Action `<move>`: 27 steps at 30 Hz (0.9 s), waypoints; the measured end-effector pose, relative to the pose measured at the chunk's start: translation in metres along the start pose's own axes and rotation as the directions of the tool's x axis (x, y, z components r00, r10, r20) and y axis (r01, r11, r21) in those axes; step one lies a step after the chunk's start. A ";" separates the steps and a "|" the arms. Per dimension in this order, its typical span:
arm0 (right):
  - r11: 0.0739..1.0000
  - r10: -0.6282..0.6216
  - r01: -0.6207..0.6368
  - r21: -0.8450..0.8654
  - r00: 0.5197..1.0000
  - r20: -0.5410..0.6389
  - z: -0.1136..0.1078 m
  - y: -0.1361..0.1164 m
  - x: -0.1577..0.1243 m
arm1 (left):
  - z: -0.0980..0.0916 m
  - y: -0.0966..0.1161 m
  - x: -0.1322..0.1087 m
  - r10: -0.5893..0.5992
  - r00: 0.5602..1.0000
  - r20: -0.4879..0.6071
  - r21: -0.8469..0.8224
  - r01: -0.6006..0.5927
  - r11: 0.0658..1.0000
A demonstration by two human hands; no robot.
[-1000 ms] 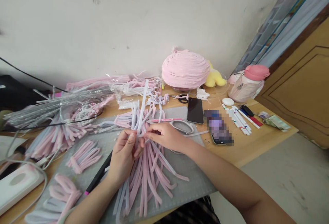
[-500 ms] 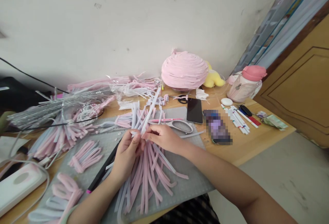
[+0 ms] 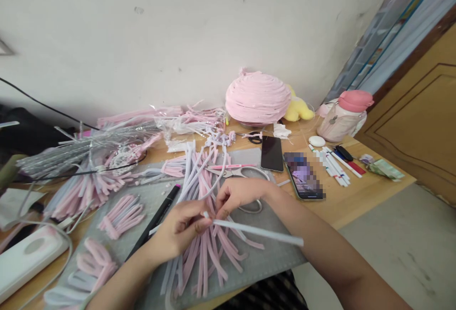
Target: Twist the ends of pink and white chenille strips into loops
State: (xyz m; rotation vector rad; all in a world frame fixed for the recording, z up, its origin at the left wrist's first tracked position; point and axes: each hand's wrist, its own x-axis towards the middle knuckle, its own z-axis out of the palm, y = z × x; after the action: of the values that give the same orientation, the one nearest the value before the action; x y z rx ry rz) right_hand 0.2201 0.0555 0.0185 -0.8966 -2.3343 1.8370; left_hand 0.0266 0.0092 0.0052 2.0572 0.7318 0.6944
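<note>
1. Fingers first: the left-hand fingers [image 3: 199, 222] are closed together, pinching one end of a white pipe cleaner [image 3: 256, 230]. The right-hand fingertips [image 3: 220, 209] are clamped on that same end, right next to the left ones, so both pinches meet at one spot.
2. The left hand [image 3: 183, 228] comes in from the bottom left. The right hand [image 3: 239, 195] sits just behind it and a bit to the right.
3. The white pipe cleaner runs out from the pinch toward the right, pretty much straight and dipping a little. Its free end shows in front of the right forearm, lifted off the grey mat [image 3: 274, 258].
4. Under both hands there's a fanned-out bundle of pink and white pipe cleaners [image 3: 204, 258] lying on the mat.
5. A black marker [image 3: 156, 217] lies diagonally on the mat just left of the left hand. The scissors [image 3: 245, 173] are right behind the right hand, one loop partly hidden by it.
6. Further back on the wooden table [image 3: 359, 191]: a dark phone [image 3: 271, 153], a second phone [image 3: 304, 175] beside it with a blurred screen, some pens [image 3: 333, 160], a pink-lidded bottle [image 3: 342, 115] and a big pink dome [image 3: 257, 97].
7. Off to the left are smaller pink bundles [image 3: 121, 212] and a white gadget [image 3: 24, 258].
</note>
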 end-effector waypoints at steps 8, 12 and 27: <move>0.985 -0.044 -0.013 -0.173 0.946 -0.320 0.009 -0.004 -0.004 | -0.008 0.020 0.003 0.221 0.970 0.099 0.725 -0.222 0.652; 0.911 -0.204 -0.106 -0.399 0.725 -0.658 0.029 -0.015 -0.003 | -0.007 0.013 0.002 0.193 0.981 -0.034 0.900 -0.054 0.433; 0.931 -0.364 0.196 -0.307 0.488 -0.793 0.059 -0.015 0.011 | -0.004 -0.001 0.000 0.042 0.910 -0.413 0.761 0.319 0.565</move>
State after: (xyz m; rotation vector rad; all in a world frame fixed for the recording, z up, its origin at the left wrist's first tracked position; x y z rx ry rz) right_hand 0.1830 0.0066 0.0114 -1.0151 -1.8189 0.7432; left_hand 0.0231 0.0115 0.0068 2.6621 1.7084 0.7558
